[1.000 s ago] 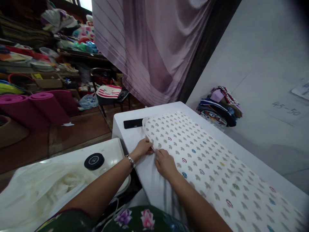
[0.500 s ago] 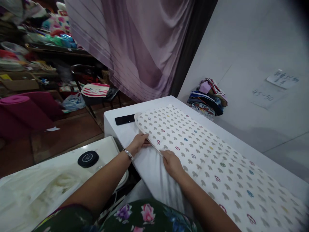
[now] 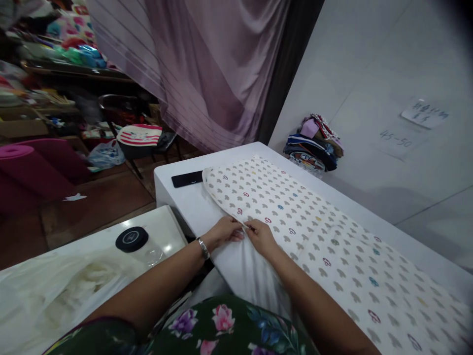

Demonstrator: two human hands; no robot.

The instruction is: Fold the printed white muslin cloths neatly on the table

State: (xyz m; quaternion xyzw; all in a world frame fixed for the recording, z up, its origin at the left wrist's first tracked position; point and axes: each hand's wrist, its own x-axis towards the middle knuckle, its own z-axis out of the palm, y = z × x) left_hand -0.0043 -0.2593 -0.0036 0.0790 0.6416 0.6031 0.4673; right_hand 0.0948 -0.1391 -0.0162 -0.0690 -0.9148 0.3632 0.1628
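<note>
A white cloth printed with grey shapes and small coloured figures lies spread along the white table. Its near edge is pinched in both hands, which sit almost touching. My left hand, with a silver bracelet at the wrist, closes on the edge between thumb and fingers. Just to its right, my right hand grips the same edge from above. Plain white fabric hangs in folds below the hands. Past the cloth's far left corner lies a black phone, partly under or against the cloth.
On a lower white surface at left are a round black object and a translucent bag. Folded clothes are stacked by the wall. A purple curtain hangs behind, and a chair stands beyond the table.
My left hand has slid along the cloth's edge toward my right hand, and the two now nearly meet. The view has shifted slightly.
</note>
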